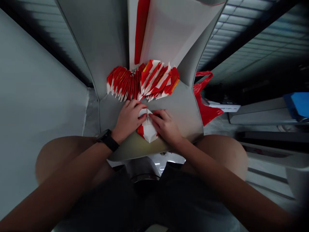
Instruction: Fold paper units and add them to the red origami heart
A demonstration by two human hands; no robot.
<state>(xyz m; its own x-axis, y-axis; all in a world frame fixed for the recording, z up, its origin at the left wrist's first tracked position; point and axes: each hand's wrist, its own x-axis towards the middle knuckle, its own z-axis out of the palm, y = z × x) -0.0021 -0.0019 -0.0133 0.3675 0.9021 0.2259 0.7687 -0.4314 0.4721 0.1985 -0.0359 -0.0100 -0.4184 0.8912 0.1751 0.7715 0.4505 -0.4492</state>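
A white and red piece of folded paper (150, 131) lies on the grey chair seat in front of me, a crease line running down its upper middle. My left hand (130, 116) presses on its left side, with the fingers curled and the thumb near the centre. From the right, my right hand (167, 125) grips the paper, its thumb and fingertips close together at the middle fold. Just beyond my hands stand many folded red and white paper pieces (125, 82), packed in a fanned row. A second bunch of folded paper pieces (160, 79) leans beside them.
The grey chair seat (183, 109) carries all the paper. Against its backrest leans a large white sheet (169, 29) with a red stripe. A red plastic bag (202, 100) hangs or rests at the right. A pale wall (43, 106) is close on the left.
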